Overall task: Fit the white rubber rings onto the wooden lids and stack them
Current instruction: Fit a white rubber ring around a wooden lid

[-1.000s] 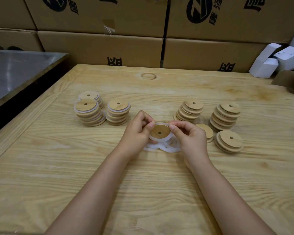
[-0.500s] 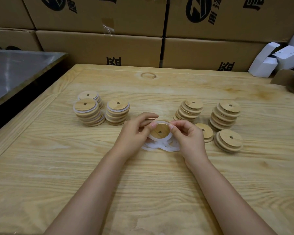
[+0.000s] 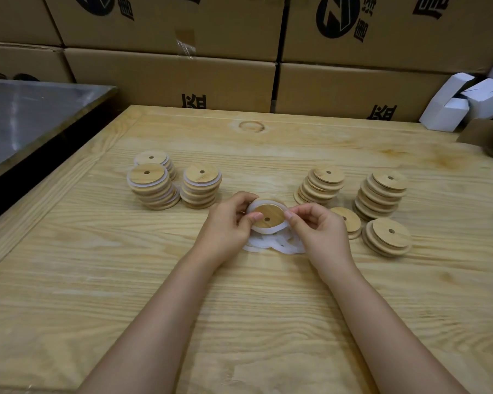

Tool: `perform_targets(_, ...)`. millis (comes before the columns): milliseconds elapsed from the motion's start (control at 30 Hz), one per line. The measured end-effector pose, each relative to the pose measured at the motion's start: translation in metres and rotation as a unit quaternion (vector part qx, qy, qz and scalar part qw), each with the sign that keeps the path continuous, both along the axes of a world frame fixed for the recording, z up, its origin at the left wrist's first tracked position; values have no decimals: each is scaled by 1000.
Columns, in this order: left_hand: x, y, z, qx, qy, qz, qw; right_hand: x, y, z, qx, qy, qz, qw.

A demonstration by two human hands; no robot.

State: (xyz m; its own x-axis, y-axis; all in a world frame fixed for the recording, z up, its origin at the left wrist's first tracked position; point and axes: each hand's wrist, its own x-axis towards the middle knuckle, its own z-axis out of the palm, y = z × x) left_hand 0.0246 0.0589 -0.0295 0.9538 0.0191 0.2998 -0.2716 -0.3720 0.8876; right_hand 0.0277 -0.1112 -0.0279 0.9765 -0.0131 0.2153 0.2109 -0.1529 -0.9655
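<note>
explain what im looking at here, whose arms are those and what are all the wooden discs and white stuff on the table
No machine: a person works with bare hands, filmed by one camera worn on the head, looking down. The left hand and right hand hold a wooden lid by its edges, a white rubber ring around it. Under it on the table lies a pile of loose rings. The stacks on the left show white rings between lids; the stacks on the right look bare. Cardboard boxes stand behind.
</note>
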Motion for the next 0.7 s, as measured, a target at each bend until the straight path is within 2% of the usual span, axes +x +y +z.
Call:
perform_targets(367, -2, -7, 9, -204, 48, -25, 977, 4, -3, 11, 27, -4, -18, 999)
perform_targets(600, -4, -14, 10, -224, 69, -46, 971, -3, 0, 10, 108, 26, -11, 994)
perform_targets(700, -4, -15, 12, -236, 72, -40, 968, -5, 5, 10, 106, 9, -10, 994)
